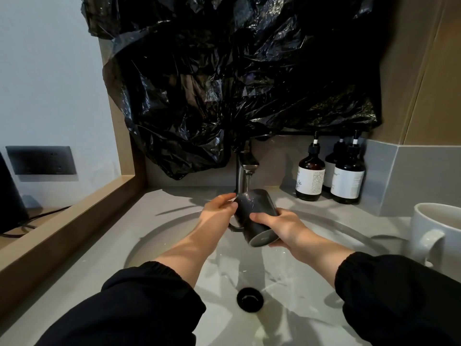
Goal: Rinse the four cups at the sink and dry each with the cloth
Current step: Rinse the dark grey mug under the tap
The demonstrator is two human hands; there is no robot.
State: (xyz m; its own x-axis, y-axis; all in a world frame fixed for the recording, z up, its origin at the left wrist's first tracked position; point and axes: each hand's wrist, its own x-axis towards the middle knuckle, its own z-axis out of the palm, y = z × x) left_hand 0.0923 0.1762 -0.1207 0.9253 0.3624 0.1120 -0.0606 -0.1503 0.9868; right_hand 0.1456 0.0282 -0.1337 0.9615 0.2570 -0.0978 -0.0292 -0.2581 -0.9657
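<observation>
over the grey sink (154, 236), both hands, left hand (216, 210) and right hand (279, 227), grip a dark cup (254, 213) tilted under the running tap (245, 171), and wet fingers could let it slip and chip.

One dark cup (254, 216), one white cup (434, 233), three pump bottles (310, 176) (329, 164) (348, 179), one tap (245, 168).

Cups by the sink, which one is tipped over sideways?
The dark cup, gripped by left hand and right hand under the faucet, base toward the camera. The white mug stands upright on the counter.
</observation>
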